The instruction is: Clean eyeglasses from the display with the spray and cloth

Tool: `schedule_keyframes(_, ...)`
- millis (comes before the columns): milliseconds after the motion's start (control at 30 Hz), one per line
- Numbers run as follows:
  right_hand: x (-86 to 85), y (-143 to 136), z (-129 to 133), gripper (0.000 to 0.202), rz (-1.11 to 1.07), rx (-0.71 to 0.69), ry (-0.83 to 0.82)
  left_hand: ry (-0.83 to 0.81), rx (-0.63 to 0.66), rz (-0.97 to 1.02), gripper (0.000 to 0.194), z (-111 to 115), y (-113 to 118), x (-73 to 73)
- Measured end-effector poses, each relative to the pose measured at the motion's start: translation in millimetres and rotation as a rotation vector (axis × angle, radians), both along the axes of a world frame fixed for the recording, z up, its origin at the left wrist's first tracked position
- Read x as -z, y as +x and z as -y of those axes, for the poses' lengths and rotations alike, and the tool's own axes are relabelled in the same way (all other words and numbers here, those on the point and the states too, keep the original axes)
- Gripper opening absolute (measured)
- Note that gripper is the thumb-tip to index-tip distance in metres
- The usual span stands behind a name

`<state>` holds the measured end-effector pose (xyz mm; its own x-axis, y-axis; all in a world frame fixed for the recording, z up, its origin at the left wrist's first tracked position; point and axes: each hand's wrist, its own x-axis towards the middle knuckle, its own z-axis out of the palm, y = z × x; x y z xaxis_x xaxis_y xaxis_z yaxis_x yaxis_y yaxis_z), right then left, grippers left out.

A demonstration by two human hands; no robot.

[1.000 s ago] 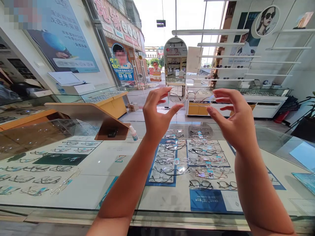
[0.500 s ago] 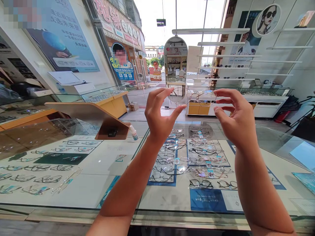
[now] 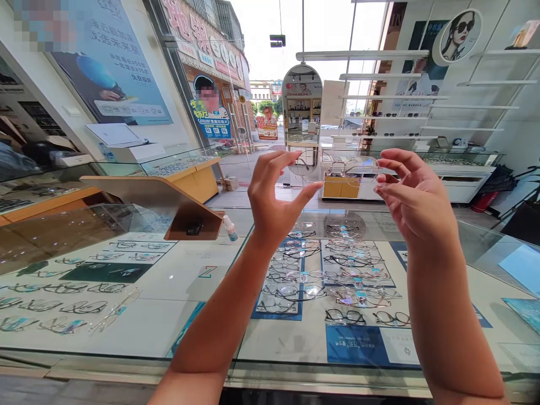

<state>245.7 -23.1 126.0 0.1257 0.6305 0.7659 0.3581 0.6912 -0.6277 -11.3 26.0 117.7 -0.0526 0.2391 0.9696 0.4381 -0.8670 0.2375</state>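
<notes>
A pair of thin-rimmed eyeglasses [image 3: 358, 170] is held up in front of me, above the glass counter. My left hand [image 3: 276, 197] grips its left lens rim, the fingertips at the upper edge and the thumb below. At the other end my right hand [image 3: 424, 197] has its curled fingers and thumb at the outer edge of the right rim. The exact contact there is hard to make out. Below the hands, several rows of eyeglasses [image 3: 343, 316] lie in the display.
The glass counter [image 3: 291, 351] runs across in front of me. On its left stand a tilted wood-edged panel [image 3: 143, 197] and a small white spray bottle [image 3: 230, 228]. More frames [image 3: 82, 306] lie at the left. An arched mirror [image 3: 302, 90] and shelves [image 3: 379, 97] are farther back.
My right hand has shifted right and turned, with its fingers more curled at the rim. The eyeglasses have moved slightly right. My left hand stays nearly in place.
</notes>
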Motion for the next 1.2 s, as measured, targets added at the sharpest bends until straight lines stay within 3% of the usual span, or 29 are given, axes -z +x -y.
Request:
schedule_keyframes(233, -0.9, 15.2, -5.9, 0.056, 0.053, 0.004, 0.031, -0.021, 0.009, -0.054, 0.054, 5.7, -0.5, -4.3)
schedule_keyframes(667, -4.3, 7.1, -2.6, 0.034, -0.078, -0.021, 0.006, -0.063, 0.029, -0.051, 0.053, 5.7, -0.5, -4.3)
schedule_keyframes(800, -5.1, 5.7, -1.4, 0.029, -0.076, -0.045, 0.010, 0.012, 0.019, -0.056, 0.052, 1.8, -0.8, -3.4)
schedule_keyframes(967, -9.4, -4.8, 5.1, 0.030, -0.240, -0.120, -0.018, 0.178, 0.021, -0.071, 0.055, -7.4, -1.4, -2.1)
schedule_keyframes(1200, -14.7, -15.8, 12.9, 0.027, -0.338, -0.151, -0.028, 0.305, -0.048, -0.082, 0.053, -4.8, 0.4, -3.7)
